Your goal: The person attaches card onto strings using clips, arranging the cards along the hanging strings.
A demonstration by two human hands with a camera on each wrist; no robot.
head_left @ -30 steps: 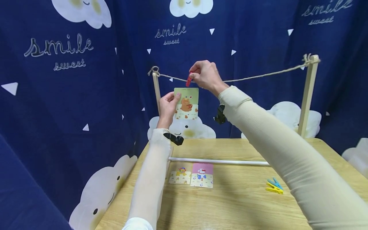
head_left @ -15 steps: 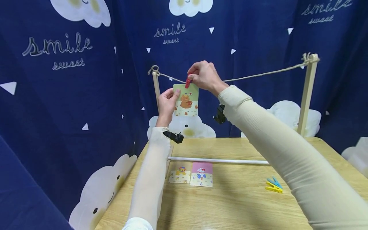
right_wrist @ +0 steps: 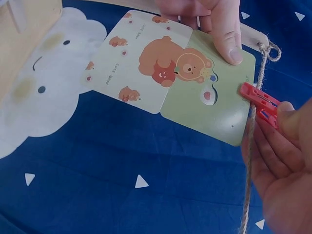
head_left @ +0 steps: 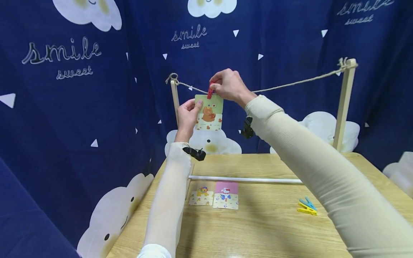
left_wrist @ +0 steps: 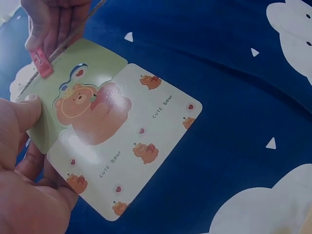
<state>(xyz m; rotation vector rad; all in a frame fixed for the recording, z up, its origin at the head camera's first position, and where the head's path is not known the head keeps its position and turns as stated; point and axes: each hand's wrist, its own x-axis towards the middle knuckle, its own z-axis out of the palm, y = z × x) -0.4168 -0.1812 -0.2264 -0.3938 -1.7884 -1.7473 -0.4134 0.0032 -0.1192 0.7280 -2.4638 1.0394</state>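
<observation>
A green and white bear card (head_left: 211, 115) hangs upright against the rope (head_left: 284, 85). My left hand (head_left: 187, 118) pinches its left edge, thumb on the printed face and fingers behind. At the card's top edge is a red clothespin (right_wrist: 261, 100), its handles pinched by my right hand (head_left: 230, 86). In the right wrist view the clothespin's tip overlaps the card's top and crosses the rope. The left wrist view shows the card (left_wrist: 112, 126) close up, with the red clothespin (left_wrist: 42, 63) at its upper edge.
A lion card (head_left: 201, 197) and a pink dog-like card (head_left: 226, 200) lie on the wooden table (head_left: 258, 229). Blue (head_left: 308, 203) and yellow clothespins (head_left: 306, 209) lie to the right. A white bar (head_left: 245, 179) runs across; wooden posts (head_left: 344, 107) hold the rope.
The card has risen slightly to the rope with my left hand. The red clothespin has come down a little, from above the card to overlapping its top edge.
</observation>
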